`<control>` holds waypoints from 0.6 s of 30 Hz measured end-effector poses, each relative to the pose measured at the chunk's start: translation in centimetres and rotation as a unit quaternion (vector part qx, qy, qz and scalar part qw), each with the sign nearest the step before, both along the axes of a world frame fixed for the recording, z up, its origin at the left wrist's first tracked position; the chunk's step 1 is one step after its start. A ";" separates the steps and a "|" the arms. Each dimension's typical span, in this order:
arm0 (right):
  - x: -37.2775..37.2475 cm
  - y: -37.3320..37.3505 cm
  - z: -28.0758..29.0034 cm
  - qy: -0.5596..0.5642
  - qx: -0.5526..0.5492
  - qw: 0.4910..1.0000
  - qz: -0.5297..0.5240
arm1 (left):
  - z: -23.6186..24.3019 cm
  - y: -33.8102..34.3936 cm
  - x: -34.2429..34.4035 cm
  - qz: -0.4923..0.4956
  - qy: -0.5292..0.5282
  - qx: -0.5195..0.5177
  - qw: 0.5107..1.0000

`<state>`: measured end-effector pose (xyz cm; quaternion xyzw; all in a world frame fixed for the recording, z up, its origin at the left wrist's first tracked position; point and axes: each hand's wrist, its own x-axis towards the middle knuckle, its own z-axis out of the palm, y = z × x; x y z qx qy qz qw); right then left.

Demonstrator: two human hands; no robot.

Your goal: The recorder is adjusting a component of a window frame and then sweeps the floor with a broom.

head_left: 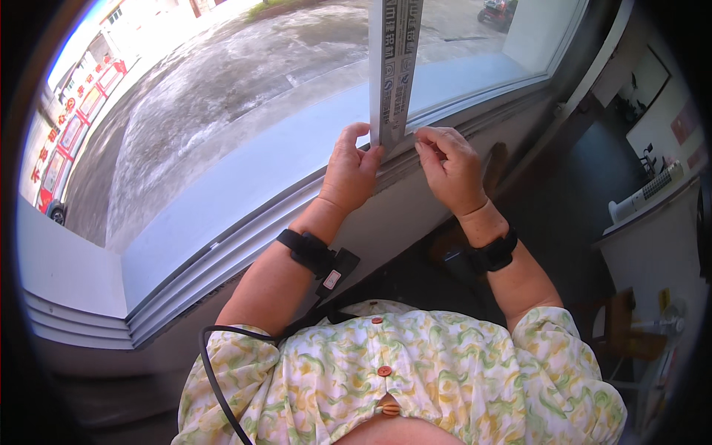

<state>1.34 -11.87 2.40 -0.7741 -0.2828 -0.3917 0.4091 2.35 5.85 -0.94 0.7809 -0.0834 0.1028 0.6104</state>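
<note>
A grey metal window-frame upright [395, 70], covered with printed protective film, stands in front of me and meets the sill track [222, 248] at its lower end. My left hand [350, 172] is closed at its left edge near the bottom, with the thumb against the metal and the index finger bent beside it. Just right of the upright, my right hand [451, 172] has its fingers curled and its thumb drawn close to the index finger. Whatever those right fingertips may hold is too small to make out. Black bands [311, 252] circle both my wrists.
Several parallel rails run along the sill below a pale outer ledge [222, 200]. Paved ground [215, 111] lies outside. A black cable [215, 378] hangs by my left sleeve. Indoors at right are a white table [653, 196] and a brown chair [627, 330].
</note>
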 end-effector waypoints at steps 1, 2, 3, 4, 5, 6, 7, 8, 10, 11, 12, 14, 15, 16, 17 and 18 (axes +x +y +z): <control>-0.4 -0.5 -0.2 0.004 0.001 1.000 -0.003 | 0.1 -0.1 0.0 0.003 -0.020 0.005 1.000; -0.8 -1.1 -0.3 0.004 -0.007 1.000 0.014 | 0.1 -0.3 -0.1 0.012 -0.060 -0.008 0.998; -1.2 -1.7 -0.5 0.004 -0.013 0.999 0.032 | 0.1 -0.2 -0.5 0.043 -0.113 0.027 0.992; -1.7 -2.3 -0.6 0.006 -0.012 0.999 0.033 | 0.3 0.0 -1.1 0.076 -0.168 0.063 0.981; -1.9 -3.0 -0.9 0.020 -0.011 0.998 0.056 | 0.9 -0.3 -2.0 0.100 -0.236 0.121 0.959; -2.2 -3.8 -1.3 0.035 -0.009 0.996 0.080 | 1.3 -0.8 -2.7 0.098 -0.232 0.124 0.960; -2.6 -4.3 -1.5 0.038 -0.005 0.996 0.083 | 1.6 -0.9 -3.6 0.013 -0.230 0.140 0.963; -2.9 -5.0 -1.7 0.056 -0.010 0.994 0.099 | 2.2 -1.4 -4.4 -0.074 -0.224 0.155 0.959; -3.3 -5.8 -2.3 0.076 -0.011 0.990 0.121 | 2.6 -3.4 -5.2 -0.104 -0.185 0.142 0.967; -3.4 -6.0 -2.6 0.094 -0.010 0.986 0.138 | 2.4 -4.2 -5.2 -0.139 -0.188 0.127 0.964; -3.5 -6.2 -2.8 0.112 -0.010 0.981 0.156 | 2.0 -4.9 -5.2 -0.172 -0.190 0.112 0.960; -3.3 -6.7 -3.4 0.129 0.005 0.976 0.172 | 1.3 -5.9 -4.7 -0.145 -0.213 0.121 0.958; -3.2 -6.9 -3.7 0.143 0.017 0.972 0.184 | 1.1 -6.2 -4.6 -0.127 -0.225 0.131 0.957; -3.0 -7.3 -4.1 0.147 0.019 0.971 0.188 | 0.9 -6.6 -4.6 -0.112 -0.236 0.141 0.955; -2.8 -7.5 -4.4 0.177 0.033 0.961 0.210 | 0.7 -6.8 -4.7 -0.108 -0.231 0.142 0.956; -2.6 -7.7 -4.7 0.207 0.047 0.949 0.232 | 0.5 -6.8 -4.9 -0.098 -0.166 0.118 0.974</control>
